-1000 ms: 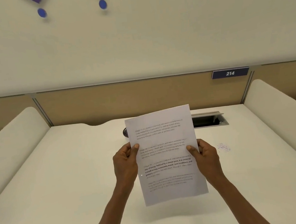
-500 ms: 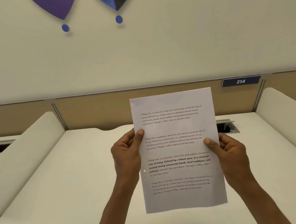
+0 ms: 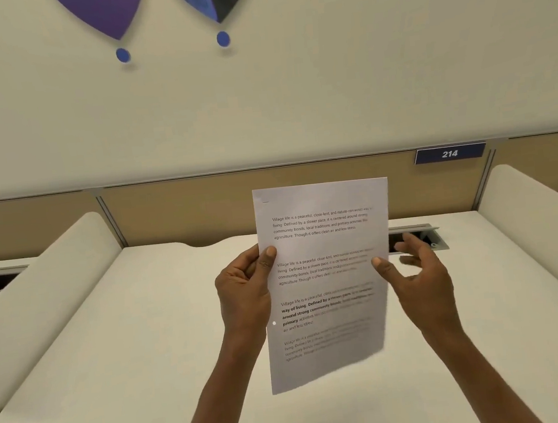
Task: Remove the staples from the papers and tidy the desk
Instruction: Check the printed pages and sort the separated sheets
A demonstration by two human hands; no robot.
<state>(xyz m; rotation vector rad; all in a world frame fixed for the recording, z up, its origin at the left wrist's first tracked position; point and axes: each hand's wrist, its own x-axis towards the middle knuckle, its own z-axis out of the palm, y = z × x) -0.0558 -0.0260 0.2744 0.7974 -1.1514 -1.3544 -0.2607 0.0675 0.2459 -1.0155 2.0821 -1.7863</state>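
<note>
Pinching papers (image 3: 325, 275) in left hand (image 3: 244, 290), right hand (image 3: 415, 272) spread beside, desk (image 3: 115, 366) below, cable slot (image 3: 421, 237) behind.

Both forearms bare; left hand (image 3: 244, 290), right hand (image 3: 419, 279) ungloved, ringless.

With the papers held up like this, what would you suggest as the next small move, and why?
Probably bring the right hand up to the staple in the top left corner. The left hand pinches the papers at their left edge and holds them upright above the desk, while the right hand's fingers are spread, with only the thumb at the right edge. No staple remover is visible.
</note>
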